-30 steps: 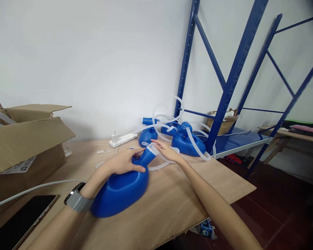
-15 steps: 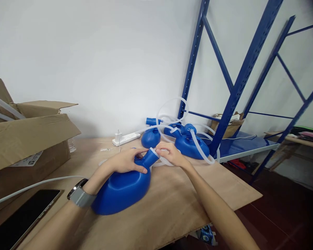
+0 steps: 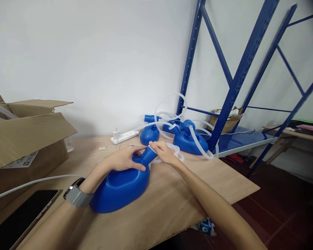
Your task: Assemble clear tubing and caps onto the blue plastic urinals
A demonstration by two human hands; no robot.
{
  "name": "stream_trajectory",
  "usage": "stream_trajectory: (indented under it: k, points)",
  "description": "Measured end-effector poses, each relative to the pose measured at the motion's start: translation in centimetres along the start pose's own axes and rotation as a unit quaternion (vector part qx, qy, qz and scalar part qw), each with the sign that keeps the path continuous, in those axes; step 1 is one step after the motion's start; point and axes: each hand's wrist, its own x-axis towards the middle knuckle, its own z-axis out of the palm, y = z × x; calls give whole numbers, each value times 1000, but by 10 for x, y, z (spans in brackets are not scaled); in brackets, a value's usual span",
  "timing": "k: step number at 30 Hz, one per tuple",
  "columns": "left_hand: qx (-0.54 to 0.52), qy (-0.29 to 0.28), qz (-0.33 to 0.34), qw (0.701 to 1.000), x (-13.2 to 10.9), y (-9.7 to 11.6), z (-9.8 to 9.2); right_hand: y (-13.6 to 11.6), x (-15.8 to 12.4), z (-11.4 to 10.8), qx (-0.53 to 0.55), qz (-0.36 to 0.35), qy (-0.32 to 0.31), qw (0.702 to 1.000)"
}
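Observation:
A blue plastic flask-shaped container (image 3: 120, 185) lies on the wooden tabletop (image 3: 172, 205), its neck pointing away from me. My left hand (image 3: 125, 160), with a watch on the wrist, is wrapped round the neck of the container. My right hand (image 3: 163, 152) pinches the end of a clear flexible tube (image 3: 176, 150) at the mouth of the neck. The tube loops on the table just beyond my fingers.
Several more blue containers with clear tubes (image 3: 184, 139) sit at the back of the table beside a white power strip (image 3: 123, 136). An open cardboard box (image 3: 23, 139) stands at left, a dark phone (image 3: 18, 222) at front left. Blue metal shelving (image 3: 232, 90) rises at right.
My right hand has gone from lying flat on the tube to pinching its end and bringing it to the container's mouth. My left hand has kept its hold on the neck.

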Motion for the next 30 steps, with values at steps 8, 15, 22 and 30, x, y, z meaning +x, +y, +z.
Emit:
stream_trajectory:
  k: [8, 15, 22, 30]
  points:
    - [20, -9, -34, 999, -1, 3, -4, -9, 4, -4, 64, 73, -38, 995]
    - [26, -7, -13, 1000, -2, 5, -5, -10, 3, -10, 47, 56, -76, 994]
    - [20, -21, -14, 999, -2, 4, -5, -12, -8, -31, -1, -24, -117, 993]
    - [51, -35, -4, 998, 1, 9, -3, -12, -12, -35, 7, -51, -119, 992]
